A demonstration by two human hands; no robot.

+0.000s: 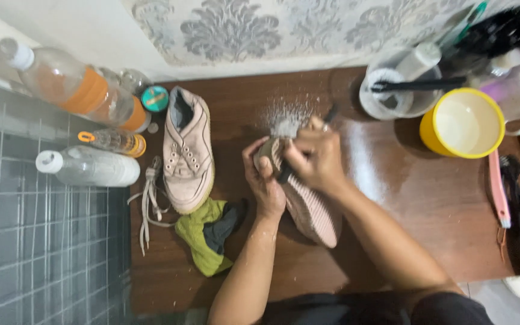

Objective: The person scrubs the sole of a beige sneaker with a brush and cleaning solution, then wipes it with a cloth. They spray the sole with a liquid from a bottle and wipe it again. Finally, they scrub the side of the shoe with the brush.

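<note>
The tabletop (428,204) is dark brown; both shoes are pale pink, one (188,150) upright, one (311,210) with a ribbed sole; the cup (428,135) is yellow, the cloth (203,238) green and grey.

Orange label band (85,91) on clear bottle (61,81), left, lying tilted.

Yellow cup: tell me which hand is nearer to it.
Right. The right hand, gripping a brush over the upturned shoe, lies closer to the yellow cup; the left hand sits farther away.
</note>
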